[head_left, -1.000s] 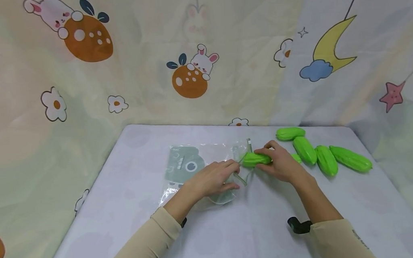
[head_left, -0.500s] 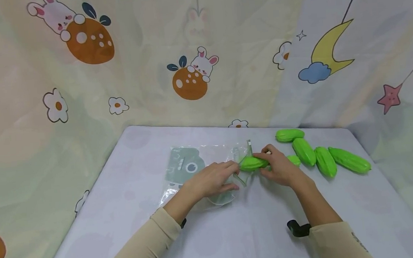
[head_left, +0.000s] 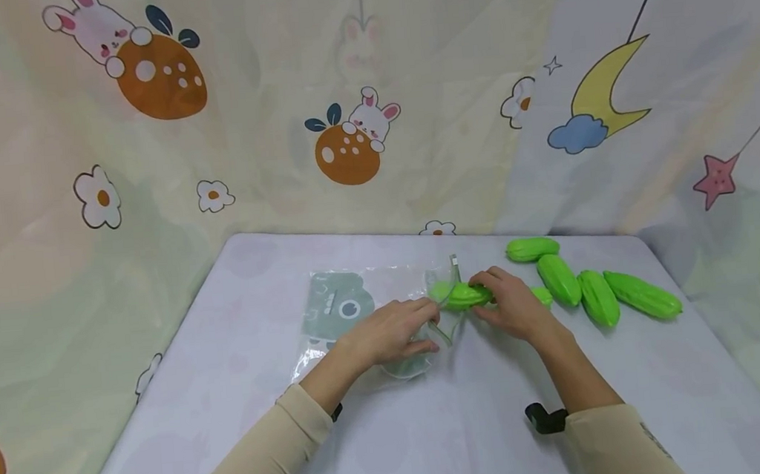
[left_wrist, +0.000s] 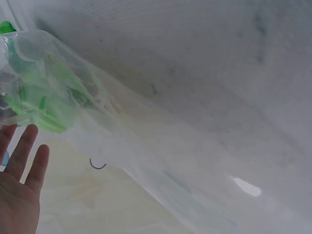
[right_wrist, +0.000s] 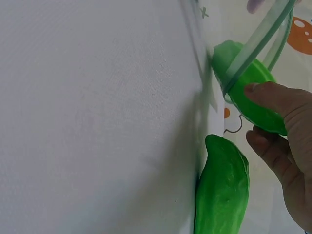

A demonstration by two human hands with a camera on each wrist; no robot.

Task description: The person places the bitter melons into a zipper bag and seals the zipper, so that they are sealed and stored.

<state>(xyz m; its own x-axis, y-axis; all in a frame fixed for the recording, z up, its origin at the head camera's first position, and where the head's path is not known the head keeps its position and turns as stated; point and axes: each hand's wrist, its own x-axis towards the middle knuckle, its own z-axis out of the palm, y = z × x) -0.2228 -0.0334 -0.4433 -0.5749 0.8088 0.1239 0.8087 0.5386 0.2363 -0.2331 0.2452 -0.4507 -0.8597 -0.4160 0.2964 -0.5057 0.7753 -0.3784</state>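
A clear bag [head_left: 309, 354] with a grey-green cartoon print lies on the table, its green-edged mouth spread on the right side. My left hand [head_left: 394, 329] is at that mouth; the left wrist view shows straight, spread fingers touching the plastic. My right hand [head_left: 512, 301] pinches a bright green, ribbed, elongated vegetable-like piece [right_wrist: 256, 78] between thumb and fingers. Its far end is inside the bag's mouth, seen pale through the plastic, and its near end is outside. Another green piece [head_left: 542, 296] lies just behind my right hand, partly hidden by it.
Several more green pieces [head_left: 560, 280] lie in a loose row at the table's back right. A white cloth [head_left: 396, 444] covers the table, and a printed curtain [head_left: 264, 127] hangs behind it. A black wrist mount [head_left: 547, 417] sticks out by the right sleeve.
The green piece in my right hand has moved left, its far end passing into the bag's mouth. My left hand has stayed nearly in place at the edge.
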